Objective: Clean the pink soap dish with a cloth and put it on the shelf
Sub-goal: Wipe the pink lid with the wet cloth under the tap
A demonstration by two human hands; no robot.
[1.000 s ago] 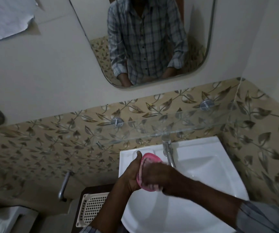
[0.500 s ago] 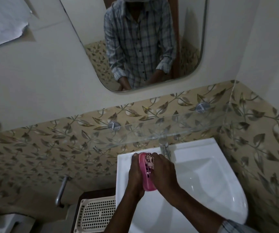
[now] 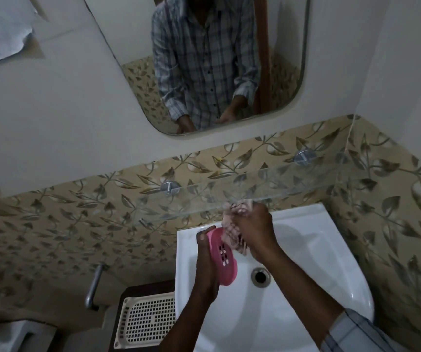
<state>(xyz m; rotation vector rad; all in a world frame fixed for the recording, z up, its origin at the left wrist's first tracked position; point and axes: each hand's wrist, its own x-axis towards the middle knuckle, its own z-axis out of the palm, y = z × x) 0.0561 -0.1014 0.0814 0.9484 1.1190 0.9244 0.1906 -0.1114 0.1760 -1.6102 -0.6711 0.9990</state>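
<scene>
The pink soap dish (image 3: 223, 257), oval with small drain holes, is held tilted above the white sink (image 3: 313, 252) by my left hand (image 3: 205, 255), which grips its left edge. My right hand (image 3: 254, 228) is closed around a bunched pale patterned cloth (image 3: 232, 231) that touches the dish's upper right end. The cloth's top reaches just under the front edge of the clear glass shelf (image 3: 293, 184), which runs along the tiled wall above the sink on two round metal mounts. The tap is hidden behind my right hand and the cloth.
A mirror (image 3: 133, 80) hangs on the wall above the shelf and reflects a person in a checked shirt. A white perforated plastic basket (image 3: 146, 323) sits left of the sink on a dark stand. A metal pipe (image 3: 94, 285) runs along the wall at lower left.
My right hand has lifted with the cloth toward the dish's upper end. The dish has turned so its holed face shows more, and the sink drain has come into view.
</scene>
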